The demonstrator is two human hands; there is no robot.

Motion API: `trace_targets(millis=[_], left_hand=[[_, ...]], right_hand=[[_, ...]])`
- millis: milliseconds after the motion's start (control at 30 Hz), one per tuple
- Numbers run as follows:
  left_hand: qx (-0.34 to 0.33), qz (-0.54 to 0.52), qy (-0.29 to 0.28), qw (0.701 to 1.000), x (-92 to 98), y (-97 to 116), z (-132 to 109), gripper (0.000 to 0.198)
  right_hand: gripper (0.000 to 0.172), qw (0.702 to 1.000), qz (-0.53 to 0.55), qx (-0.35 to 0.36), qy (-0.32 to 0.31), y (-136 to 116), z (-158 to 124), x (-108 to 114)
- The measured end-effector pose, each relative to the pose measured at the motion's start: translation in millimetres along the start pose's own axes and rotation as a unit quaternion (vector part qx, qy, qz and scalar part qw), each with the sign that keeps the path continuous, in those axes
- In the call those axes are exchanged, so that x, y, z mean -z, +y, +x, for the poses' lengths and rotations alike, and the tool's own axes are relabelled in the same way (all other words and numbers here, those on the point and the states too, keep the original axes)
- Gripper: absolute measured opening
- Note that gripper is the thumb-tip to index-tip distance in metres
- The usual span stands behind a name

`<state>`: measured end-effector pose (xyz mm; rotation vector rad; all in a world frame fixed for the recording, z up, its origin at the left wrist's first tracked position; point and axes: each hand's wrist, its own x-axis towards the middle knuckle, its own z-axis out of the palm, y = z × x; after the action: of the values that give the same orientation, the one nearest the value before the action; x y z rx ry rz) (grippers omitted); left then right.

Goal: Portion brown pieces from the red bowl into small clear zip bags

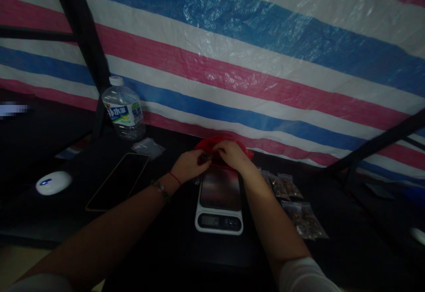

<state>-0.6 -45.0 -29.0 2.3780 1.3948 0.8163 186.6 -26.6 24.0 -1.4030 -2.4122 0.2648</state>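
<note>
My left hand (190,164) and my right hand (231,153) meet just in front of a red bowl (212,141) at the back of the dark table. Both hands have their fingers pinched together on a small dark thing between them, too dim to name. A white kitchen scale (219,200) with a shiny steel plate lies right below the hands. A red string and a bead bracelet sit on my left wrist.
A water bottle (123,108) stands at the back left, with a small clear bag (148,147) beside it. A dark phone (117,181) and a white round device (53,182) lie to the left. Several filled clear bags (300,210) lie right of the scale. A striped tarp (252,52) hangs behind.
</note>
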Motion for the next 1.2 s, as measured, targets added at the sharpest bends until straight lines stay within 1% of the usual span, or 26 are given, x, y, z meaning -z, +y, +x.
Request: trace_targets(millis=[100, 167, 233, 333, 533, 733, 833, 933, 1067, 1200], left_hand=[[0.003, 0.003, 0.005, 1.000, -0.7, -2, 0, 0.031], [0.003, 0.001, 0.008, 1.000, -1.2, -3, 1, 0.031], [0.003, 0.003, 0.010, 1.000, -1.6, -3, 1, 0.032], [0.006, 0.010, 0.012, 1.000, -1.8, -3, 1, 0.031], [0.019, 0.013, 0.001, 1.000, -0.6, -2, 1, 0.031], [0.021, 0.010, 0.003, 1.000, -1.1, -4, 1, 0.031], [0.016, 0.007, -0.001, 1.000, -1.5, -6, 1, 0.032], [0.018, 0.011, 0.003, 1.000, -1.5, -8, 2, 0.032], [0.028, 0.008, 0.005, 1.000, -1.1, -8, 2, 0.033], [0.029, 0.009, 0.002, 1.000, -0.9, -7, 2, 0.034]], right_hand=[[0.034, 0.997, -0.039, -0.020, -0.071, 10, 3, -11], [0.037, 0.995, -0.036, -0.024, -0.095, 14, 5, -21], [0.038, 0.994, -0.025, -0.028, -0.101, 14, 7, -29], [0.035, 0.993, -0.016, -0.029, -0.109, 14, 9, -36], [0.027, 0.993, -0.004, -0.012, -0.118, 20, 10, -39], [0.026, 0.996, 0.033, 0.029, -0.078, 22, 14, -39], [0.024, 0.991, 0.052, 0.035, -0.118, 22, 18, -42], [0.020, 0.988, 0.026, 0.031, -0.151, 23, 21, -45], [0.019, 0.989, -0.020, 0.021, -0.142, 23, 21, -44], [0.021, 0.989, -0.043, 0.011, -0.144, 18, 20, -43]])
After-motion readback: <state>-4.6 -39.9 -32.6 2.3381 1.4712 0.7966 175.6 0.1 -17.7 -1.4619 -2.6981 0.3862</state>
